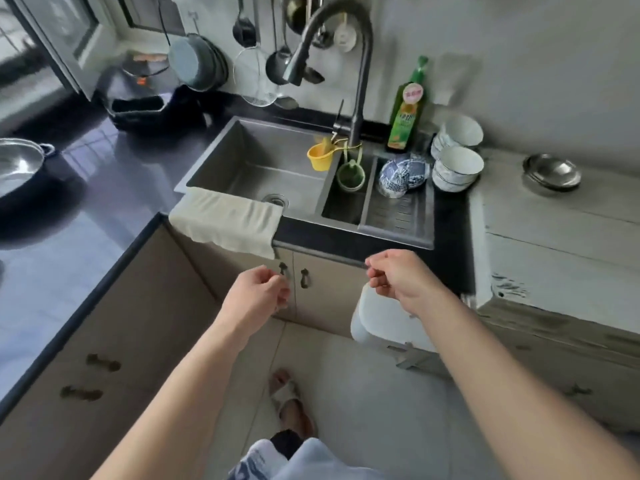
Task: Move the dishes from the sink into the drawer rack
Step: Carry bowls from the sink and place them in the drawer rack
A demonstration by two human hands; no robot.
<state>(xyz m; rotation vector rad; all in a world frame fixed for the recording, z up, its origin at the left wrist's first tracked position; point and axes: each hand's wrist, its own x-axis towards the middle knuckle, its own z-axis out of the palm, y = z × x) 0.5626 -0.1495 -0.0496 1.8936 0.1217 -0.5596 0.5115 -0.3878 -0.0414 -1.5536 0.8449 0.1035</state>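
A dark countertop point(69, 188) wraps a kitchen corner beneath a wall hung with ladles and strainers; beige cabinets point(145, 334) and a pale tiled floor lie below. The steel sink point(249, 157) runs lengthwise left to right, a cloth point(225, 221) draped over its front edge. Blue-patterned bowls point(401, 176) lie overturned in its right-hand drain tray point(398, 216), with stacked white bowls point(457, 168) just beside on the counter. Both hands hover before the cabinet doors, the left hand point(258, 292) and right hand point(398, 275) loosely curled, holding nothing.
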